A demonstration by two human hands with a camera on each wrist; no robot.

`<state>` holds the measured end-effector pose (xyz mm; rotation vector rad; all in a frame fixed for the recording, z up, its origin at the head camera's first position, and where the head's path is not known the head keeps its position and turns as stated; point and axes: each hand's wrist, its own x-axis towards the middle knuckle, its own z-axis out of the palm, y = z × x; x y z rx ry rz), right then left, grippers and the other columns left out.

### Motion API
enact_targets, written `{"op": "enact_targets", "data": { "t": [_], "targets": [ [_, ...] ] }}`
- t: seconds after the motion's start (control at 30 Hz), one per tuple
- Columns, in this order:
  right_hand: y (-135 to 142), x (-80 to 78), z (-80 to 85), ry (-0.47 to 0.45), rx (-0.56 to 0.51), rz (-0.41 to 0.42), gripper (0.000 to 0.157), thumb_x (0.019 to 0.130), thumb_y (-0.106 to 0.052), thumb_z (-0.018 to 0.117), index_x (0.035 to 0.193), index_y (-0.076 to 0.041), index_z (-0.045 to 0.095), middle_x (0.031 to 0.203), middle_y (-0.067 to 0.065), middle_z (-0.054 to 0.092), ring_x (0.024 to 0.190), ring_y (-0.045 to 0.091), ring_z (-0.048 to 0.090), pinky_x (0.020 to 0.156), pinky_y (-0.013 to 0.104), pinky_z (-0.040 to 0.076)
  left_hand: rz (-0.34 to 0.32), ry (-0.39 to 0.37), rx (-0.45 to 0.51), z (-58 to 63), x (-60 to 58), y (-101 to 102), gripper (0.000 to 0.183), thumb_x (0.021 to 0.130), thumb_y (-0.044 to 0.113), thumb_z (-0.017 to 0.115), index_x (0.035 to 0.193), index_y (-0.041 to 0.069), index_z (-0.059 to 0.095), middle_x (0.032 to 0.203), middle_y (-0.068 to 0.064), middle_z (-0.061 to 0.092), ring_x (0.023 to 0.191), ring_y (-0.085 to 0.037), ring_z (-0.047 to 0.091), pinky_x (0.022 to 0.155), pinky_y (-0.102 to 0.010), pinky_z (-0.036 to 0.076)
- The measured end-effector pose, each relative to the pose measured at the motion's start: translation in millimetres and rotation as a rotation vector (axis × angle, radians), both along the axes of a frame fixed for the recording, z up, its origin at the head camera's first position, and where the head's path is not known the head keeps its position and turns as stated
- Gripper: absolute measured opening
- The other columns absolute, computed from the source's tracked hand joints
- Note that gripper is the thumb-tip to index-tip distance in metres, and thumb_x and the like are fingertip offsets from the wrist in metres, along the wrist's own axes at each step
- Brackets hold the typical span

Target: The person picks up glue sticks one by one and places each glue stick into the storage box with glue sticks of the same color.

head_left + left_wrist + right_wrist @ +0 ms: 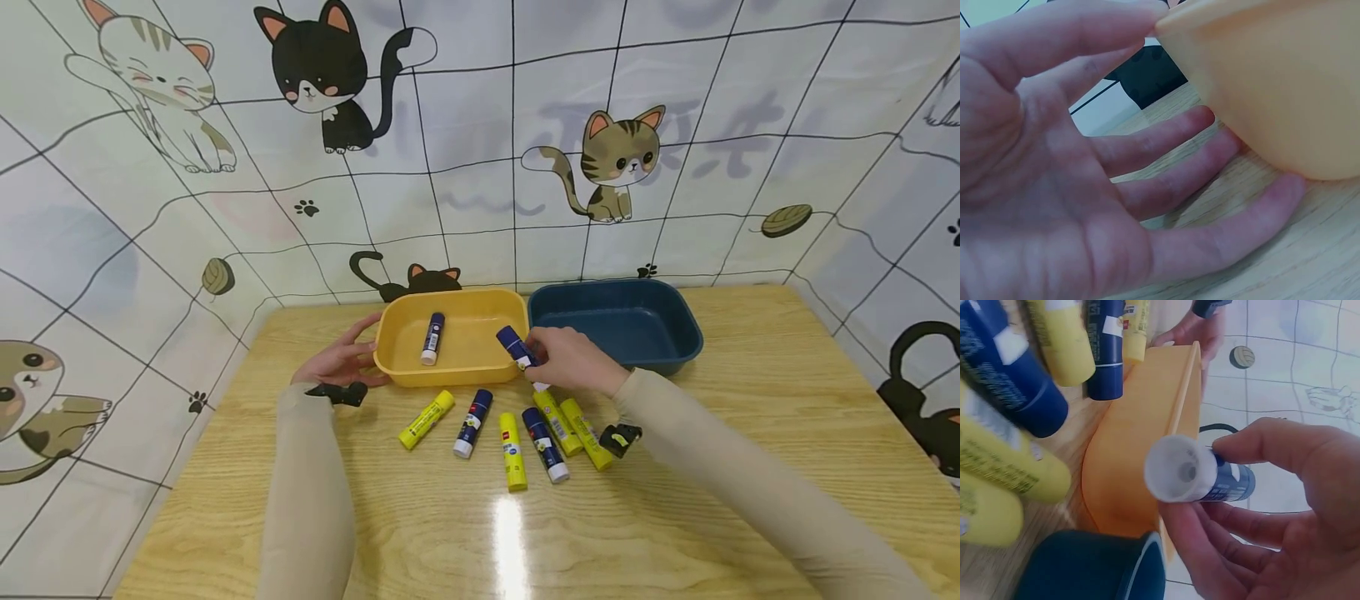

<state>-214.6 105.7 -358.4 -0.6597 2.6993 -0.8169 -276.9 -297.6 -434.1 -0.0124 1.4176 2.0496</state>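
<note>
In the head view my right hand (572, 358) pinches a dark blue glue stick (514, 345) between thumb and fingers, above the right rim of the yellow basin (457, 377). Its white end (1175, 469) faces the camera in the right wrist view. My left hand (341, 354) touches the basin's left side; the left wrist view shows its fingers (1175, 194) spread and fairly straight against the wall. Inside the basin lies one blue glue stick (432, 338). Before the basin, several yellow glue sticks (513, 452) and two blue glue sticks (472, 423) lie on the wooden table.
A dark blue basin (615, 312) stands directly right of the yellow one, near the back edge of the table (420, 533). Behind both hangs a white cloth (480, 167) printed with cats and a grid. Two yellow sticks (587, 433) lie under the right wrist.
</note>
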Motion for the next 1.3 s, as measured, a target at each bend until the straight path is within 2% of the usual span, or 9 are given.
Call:
{"op": "enact_targets", "data": {
  "t": [0.27,0.4,0.67,0.97,1.13,1.23,1.3],
  "targets": [
    [-28,-31.0,-0.4,-0.141,-0.024,-0.043,0.037,0.086,-0.022,0.07,0.114,0.0,0.06,0.099,0.013,0.062,0.079,0.021,0.059,0.067,0.028,0.053,0.03,-0.004,0.006,1.1,0.9,1,0.061,0.105,0.001,0.034,0.153,0.034,0.016,0.151,-0.015,0.017,0.128,-0.035,0.035,0.099,-0.066,0.031],
    [-40,-44.8,-1.3,-0.206,-0.044,-0.085,0.04,0.087,-0.024,0.069,0.116,0.0,0.06,0.1,0.013,0.063,0.078,0.021,0.061,0.073,0.03,0.055,0.047,-0.011,0.0,1.7,0.6,3,0.06,0.104,0.001,0.035,0.153,0.034,0.019,0.151,-0.014,0.018,0.128,-0.034,0.035,0.099,-0.066,0.032],
    [-60,-66.4,-5.2,-0.307,-0.038,-0.136,0.044,0.089,-0.026,0.068,0.121,0.002,0.059,0.103,0.012,0.062,0.084,0.019,0.061,0.072,0.022,0.054,0.059,-0.023,-0.005,1.0,0.6,4,0.06,0.104,0.001,0.036,0.152,0.035,0.021,0.153,-0.013,0.016,0.132,-0.037,0.029,0.098,-0.066,0.033],
    [-72,-90.3,-12.2,-0.415,0.056,-0.21,0.031,0.087,-0.022,0.07,0.104,0.001,0.06,0.086,0.008,0.055,0.07,0.017,0.057,0.067,0.023,0.055,0.042,0.005,-0.023,-1.6,-2.1,0,0.061,0.104,0.002,0.038,0.152,0.035,0.021,0.152,-0.015,0.018,0.128,-0.036,0.035,0.098,-0.065,0.035],
    [-78,-102.0,-13.6,-0.48,0.103,-0.235,0.034,0.086,-0.018,0.071,0.11,0.002,0.059,0.087,0.01,0.057,0.064,0.016,0.058,0.071,0.025,0.056,0.035,0.015,-0.025,-2.4,-3.9,-1,0.061,0.104,0.002,0.037,0.153,0.035,0.021,0.149,-0.015,0.021,0.124,-0.033,0.04,0.097,-0.066,0.035],
    [-82,-104.7,-13.3,-0.496,0.132,-0.227,0.036,0.087,-0.016,0.071,0.116,0.002,0.059,0.093,0.012,0.059,0.067,0.016,0.059,0.075,0.026,0.056,0.035,0.01,-0.019,-2.2,-3.5,-1,0.061,0.104,0.002,0.036,0.153,0.034,0.02,0.149,-0.015,0.021,0.125,-0.033,0.04,0.098,-0.066,0.033],
    [-84,-106.2,-13.8,-0.499,0.145,-0.225,0.034,0.087,-0.014,0.071,0.114,0.002,0.062,0.094,0.012,0.061,0.071,0.016,0.061,0.073,0.023,0.056,0.041,0.003,-0.016,-1.3,-2.6,1,0.061,0.104,0.001,0.036,0.153,0.034,0.02,0.15,-0.014,0.021,0.126,-0.034,0.038,0.098,-0.066,0.033]
  ]
}}
